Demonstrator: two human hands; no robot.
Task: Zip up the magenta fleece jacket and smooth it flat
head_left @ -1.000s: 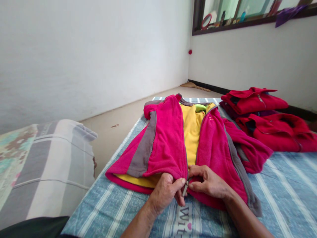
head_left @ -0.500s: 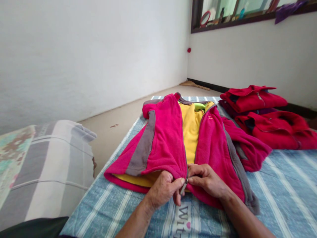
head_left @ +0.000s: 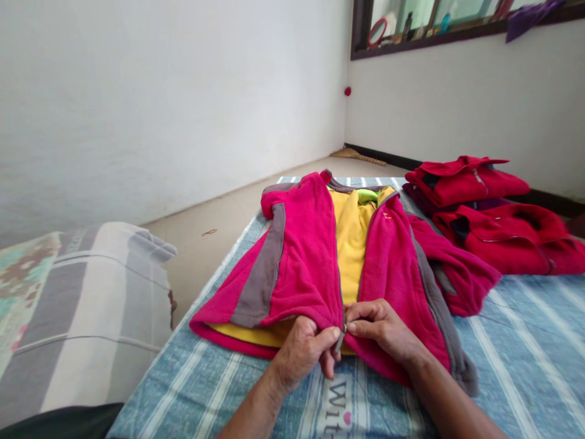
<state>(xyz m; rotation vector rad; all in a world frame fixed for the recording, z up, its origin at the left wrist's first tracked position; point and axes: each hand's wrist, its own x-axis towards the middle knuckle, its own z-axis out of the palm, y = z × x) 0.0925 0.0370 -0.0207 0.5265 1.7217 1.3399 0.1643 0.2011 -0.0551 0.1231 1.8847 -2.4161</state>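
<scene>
A pink fleece jacket [head_left: 304, 262] with grey side panels and a yellow lining lies front up, its front parted down the middle. At the bottom hem, my left hand [head_left: 307, 352] pinches the left front edge beside the zipper. The zipper pull [head_left: 340, 341] hangs at the thumb tip of that hand. Close against it, my right hand [head_left: 381, 326] pinches the lower end of the other front edge between thumb and fingers. Both hands meet at the zipper's base, and my fingers partly hide how its two ends sit.
Beneath the jacket is a blue striped sheet [head_left: 512, 353]. Folded red jackets [head_left: 516, 238] are stacked at the right. A grey-and-white checked bundle [head_left: 105, 305] stands at the left. White walls [head_left: 173, 91] and a window ledge [head_left: 411, 44] lie beyond.
Both hands keep their pinch at the hem. The zipper pull has tipped slightly more upright between my fingers; the jacket lies as before.
</scene>
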